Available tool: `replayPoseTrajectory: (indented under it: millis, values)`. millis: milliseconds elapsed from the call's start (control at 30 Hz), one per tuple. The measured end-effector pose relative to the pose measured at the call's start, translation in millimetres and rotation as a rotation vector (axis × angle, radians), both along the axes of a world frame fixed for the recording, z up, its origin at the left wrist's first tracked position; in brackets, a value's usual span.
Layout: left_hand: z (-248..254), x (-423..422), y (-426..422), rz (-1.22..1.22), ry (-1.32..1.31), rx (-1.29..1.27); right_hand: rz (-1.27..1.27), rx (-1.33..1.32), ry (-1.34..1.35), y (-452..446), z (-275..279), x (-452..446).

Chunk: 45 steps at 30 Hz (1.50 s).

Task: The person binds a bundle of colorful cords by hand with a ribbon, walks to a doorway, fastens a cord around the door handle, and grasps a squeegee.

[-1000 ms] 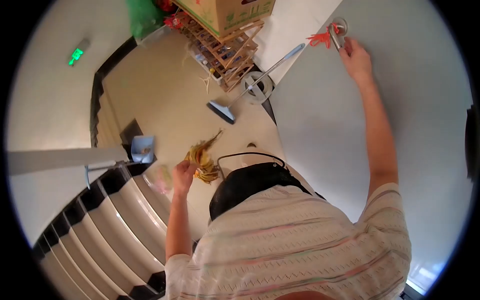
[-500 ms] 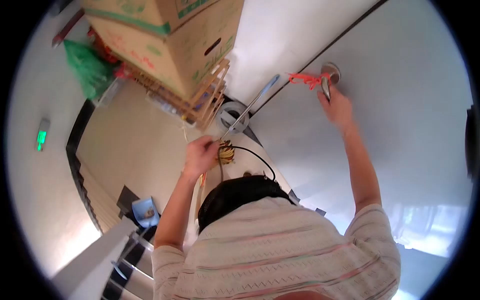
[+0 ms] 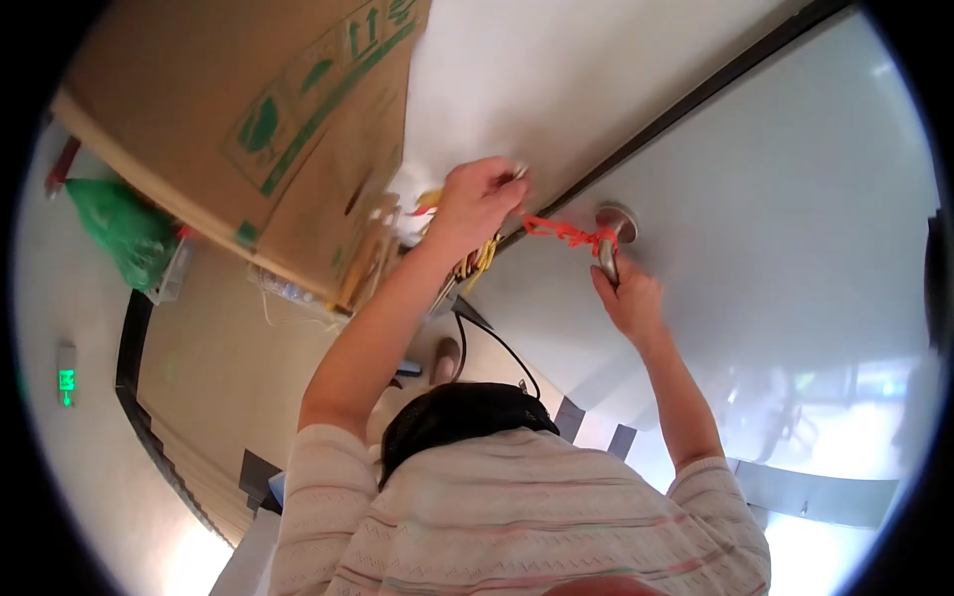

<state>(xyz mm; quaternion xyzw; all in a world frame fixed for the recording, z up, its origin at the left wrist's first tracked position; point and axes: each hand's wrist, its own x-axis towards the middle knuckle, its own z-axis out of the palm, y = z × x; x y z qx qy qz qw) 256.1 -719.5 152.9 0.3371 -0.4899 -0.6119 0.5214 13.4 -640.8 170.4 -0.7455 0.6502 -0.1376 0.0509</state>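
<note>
My right hand (image 3: 633,298) is closed round the metal handle (image 3: 609,260) of a grey door (image 3: 755,238). Red string (image 3: 566,232) is tied to that handle and stretches left toward my other hand. Raised near the door's edge, my left hand (image 3: 479,204) has its fingers pinched together by the wall. Something small and shiny shows at its fingertips, too small to name. A yellow and brown stranded bundle (image 3: 481,262) hangs just below this hand, partly hidden by it. The black bag (image 3: 462,422) is at my front.
A large cardboard box (image 3: 248,129) stands on a wooden rack (image 3: 366,260) at the upper left. Beyond it hangs a green plastic bag (image 3: 124,230). A lit green sign (image 3: 67,379) is on the far left wall. My foot (image 3: 446,360) is on the tiled floor.
My left hand has risen up and right, with the yellow bundle, toward the door's edge. My right hand stays on the handle. The view has turned and the box looks nearer.
</note>
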Motion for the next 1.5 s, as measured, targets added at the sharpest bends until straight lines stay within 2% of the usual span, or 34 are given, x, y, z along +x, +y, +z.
replayPoseTrajectory:
  millis: [133,267,333,500,567,633,733,933,1133,1267,1500]
  values:
    - [19.3,-38.8,-45.9,-0.101,-0.022,-0.011,-0.008,-0.015,0.008,-1.0,1.6,4.3]
    - [-4.4,-44.1,-64.2,-0.193,-0.017,-0.025,-0.02,-0.083,0.021,-1.9,-8.6,0.3]
    - [-10.5,-24.8,-51.8,-0.178,0.024,0.056,-0.032,-0.104,0.028,-2.3,-12.7,-0.9]
    - [-16.0,57.8,31.3,-0.278,-0.085,0.206,-0.114,-0.09,0.012,2.1,-10.5,9.4]
    - [-47.3,85.6,63.5,-0.352,-0.146,0.213,-0.176,-0.059,-0.001,-0.8,-9.2,11.1]
    - [-65.2,115.5,104.3,-0.36,-0.225,0.325,-0.214,-0.044,0.013,-3.0,-10.4,10.7]
    - [-95.8,158.5,153.2,-0.353,-0.232,0.431,-0.249,-0.017,0.032,-1.0,-16.4,7.3]
    - [-126.5,206.8,202.8,-0.2,-0.3,0.641,-0.287,0.04,0.082,-9.5,-11.4,4.3]
    - [-154.2,238.9,239.8,-0.104,-0.268,0.625,-0.255,-0.004,0.094,-10.0,-6.0,9.0]
    - [-183.5,257.9,260.7,-0.056,-0.247,0.674,-0.295,0.082,0.036,-8.9,-1.7,10.1]
    - [-196.1,263.7,275.5,0.052,-0.187,0.661,-0.298,0.038,0.055,-10.4,-6.9,3.9]
